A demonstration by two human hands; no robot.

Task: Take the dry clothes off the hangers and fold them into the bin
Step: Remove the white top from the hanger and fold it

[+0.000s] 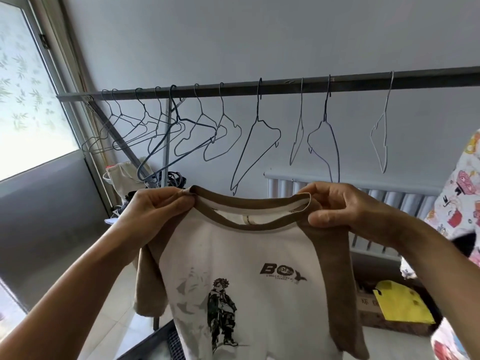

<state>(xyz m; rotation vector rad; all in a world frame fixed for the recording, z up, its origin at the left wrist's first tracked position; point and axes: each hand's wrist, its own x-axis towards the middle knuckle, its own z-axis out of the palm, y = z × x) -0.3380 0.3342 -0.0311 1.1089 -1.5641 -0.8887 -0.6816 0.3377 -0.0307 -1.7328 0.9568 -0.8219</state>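
1. The left hand (155, 209) pinches the T-shirt (233, 255) at the left end of its collar, with the fingers curled over the brown trim.
2. The right hand (348, 206) pinches the collar's other end — thumb in front, fingers behind.
3. The shirt hangs between the two hands, on no hanger, with its printed front facing the person, below the rail (285, 85).
4. Bare wire hangers (257, 107) hang along the rail — a patterned garment (457, 203) shows at the right edge.
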